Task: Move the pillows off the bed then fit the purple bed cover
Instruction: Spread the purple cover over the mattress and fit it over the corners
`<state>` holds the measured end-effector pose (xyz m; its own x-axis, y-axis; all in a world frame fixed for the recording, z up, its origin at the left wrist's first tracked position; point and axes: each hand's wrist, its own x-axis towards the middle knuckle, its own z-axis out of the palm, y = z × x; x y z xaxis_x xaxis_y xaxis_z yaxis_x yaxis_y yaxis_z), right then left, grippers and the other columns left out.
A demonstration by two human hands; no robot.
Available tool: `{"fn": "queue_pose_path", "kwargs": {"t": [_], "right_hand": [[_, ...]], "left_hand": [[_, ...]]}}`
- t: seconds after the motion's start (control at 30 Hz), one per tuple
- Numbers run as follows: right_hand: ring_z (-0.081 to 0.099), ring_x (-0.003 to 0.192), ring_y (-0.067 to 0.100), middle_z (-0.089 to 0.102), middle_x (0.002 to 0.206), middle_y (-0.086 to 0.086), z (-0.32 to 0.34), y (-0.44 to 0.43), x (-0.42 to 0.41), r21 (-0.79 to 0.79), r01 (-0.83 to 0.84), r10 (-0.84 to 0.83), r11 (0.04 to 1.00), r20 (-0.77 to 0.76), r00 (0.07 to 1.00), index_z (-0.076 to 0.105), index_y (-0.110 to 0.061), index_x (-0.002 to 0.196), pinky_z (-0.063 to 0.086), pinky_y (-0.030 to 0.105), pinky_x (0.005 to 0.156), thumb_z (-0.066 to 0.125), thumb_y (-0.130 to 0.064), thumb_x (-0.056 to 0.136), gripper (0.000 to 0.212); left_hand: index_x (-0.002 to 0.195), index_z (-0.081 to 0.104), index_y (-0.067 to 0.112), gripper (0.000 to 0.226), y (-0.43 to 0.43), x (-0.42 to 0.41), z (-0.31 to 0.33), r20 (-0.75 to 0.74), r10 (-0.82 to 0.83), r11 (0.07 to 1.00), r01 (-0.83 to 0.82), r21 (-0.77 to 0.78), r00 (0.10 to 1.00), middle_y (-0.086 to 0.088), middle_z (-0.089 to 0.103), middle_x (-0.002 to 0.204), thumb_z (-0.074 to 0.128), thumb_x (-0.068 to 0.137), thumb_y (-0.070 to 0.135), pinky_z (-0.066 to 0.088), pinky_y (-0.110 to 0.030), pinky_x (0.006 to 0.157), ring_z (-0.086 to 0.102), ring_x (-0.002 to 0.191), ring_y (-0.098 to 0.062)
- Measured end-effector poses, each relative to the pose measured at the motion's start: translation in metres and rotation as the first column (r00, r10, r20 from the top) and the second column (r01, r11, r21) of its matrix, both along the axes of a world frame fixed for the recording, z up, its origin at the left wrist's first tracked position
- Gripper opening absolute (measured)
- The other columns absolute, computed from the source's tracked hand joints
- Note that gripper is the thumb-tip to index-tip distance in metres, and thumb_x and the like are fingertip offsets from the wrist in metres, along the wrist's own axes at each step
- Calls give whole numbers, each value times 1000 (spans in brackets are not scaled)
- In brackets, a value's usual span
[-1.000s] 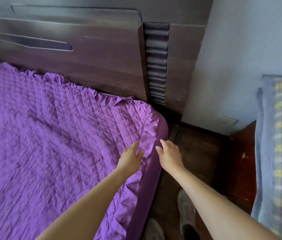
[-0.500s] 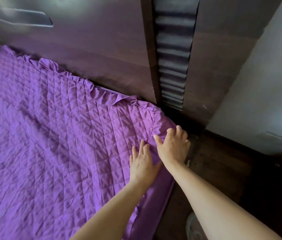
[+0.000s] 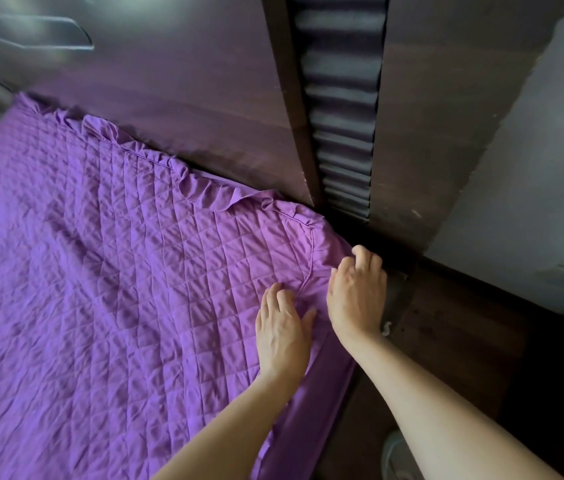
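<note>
Beside the headboard (image 3: 169, 98), I am tucking the purple bed cover (image 3: 100, 289).
Left hand (image 3: 282, 332) pressing flat, right hand (image 3: 356, 296) curling over its corner; overpulling could unseat it.

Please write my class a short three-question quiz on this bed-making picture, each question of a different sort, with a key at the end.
1. True or false: a pillow lies on the purple bed cover.
2. Where is the right hand? A) at the cover's corner beside the headboard; B) on a pillow; C) in a pocket.
3. Fill in: the hand resting on the cover's quilted top, farther from the headboard, is the ____ hand.
Key: 1 false; 2 A; 3 left hand.
</note>
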<state>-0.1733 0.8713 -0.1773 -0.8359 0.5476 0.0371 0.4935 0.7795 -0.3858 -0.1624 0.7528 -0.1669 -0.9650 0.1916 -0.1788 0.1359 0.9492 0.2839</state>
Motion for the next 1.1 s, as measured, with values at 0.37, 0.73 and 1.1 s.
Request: {"fn": "queue_pose_path", "kwargs": {"t": [0.37, 0.73, 1.1], "right_hand": [[54, 84, 34, 57, 105, 14, -13, 55, 28, 183, 35, -17, 982, -100, 995, 59, -2, 80, 41, 41, 68, 62, -9, 84, 9], [55, 101, 34, 58, 108, 14, -6, 11, 22, -269, 177, -150, 947, 118, 982, 51, -10, 105, 42, 44, 81, 47, -39, 93, 31], [53, 95, 33, 58, 101, 10, -7, 8, 20, -213, 251, -245, 944, 55, 968, 63, -10, 86, 41, 45, 77, 64, -26, 85, 15]], "left_hand": [[86, 59, 14, 19, 20, 8, -2, -192, -196, 975, 212, 66, 962, -1, 55, 109, 45, 79, 24, 43, -34, 88, 44, 99, -19], [117, 44, 14, 40, -41, 65, -19, 6, -81, 988, 79, 135, 997, -7, 30, 145, 42, 88, 41, 24, -33, 111, 20, 135, -18], [80, 60, 19, 25, -26, 41, -8, -88, -181, 983, 181, -8, 979, 6, 56, 105, 38, 82, 32, 42, -33, 77, 42, 96, -13]]}}
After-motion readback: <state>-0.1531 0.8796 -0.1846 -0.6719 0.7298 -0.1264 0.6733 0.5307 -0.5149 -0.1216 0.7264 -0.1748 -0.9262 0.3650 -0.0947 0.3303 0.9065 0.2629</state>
